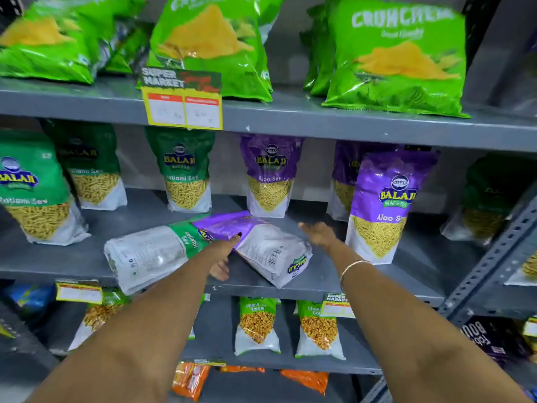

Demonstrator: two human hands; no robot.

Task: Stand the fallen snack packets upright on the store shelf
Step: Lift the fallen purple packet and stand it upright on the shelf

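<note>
Both hands reach into the middle shelf [363,286] of a grey metal rack. Left hand [222,251] lies on the purple fallen packet [261,245], its fingers spread along the packet's near edge and the thumb tip with a dark nail pressed on the purple top part; it touches the packet but whether it truly grips it I cannot tell. Right hand [318,234] hovers just beside the same packet's right end, fingers loosely open and holding nothing, with a thin bangle [353,267] on its wrist.

That purple packet lies flat near the shelf's front edge, back side up, its barcode showing. Its upper end overlaps the green fallen packet [154,254], which lies on its side to the left, pale back panel toward the camera.

Just right of the right hand stands an upright purple Aloo Sev packet [380,207]. At the left end of the shelf stands an upright green Ratlami Sev packet [32,193]. Further back a row of packets stands against the rear wall: two green ones [183,173] to the left, two purple ones [270,175] to the right.

Below, a lower shelf carries small packets with green tops [257,324]. Above, the top shelf holds large bright green chip bags [398,56], and a yellow price tag [183,100] hangs from its front edge.
</note>
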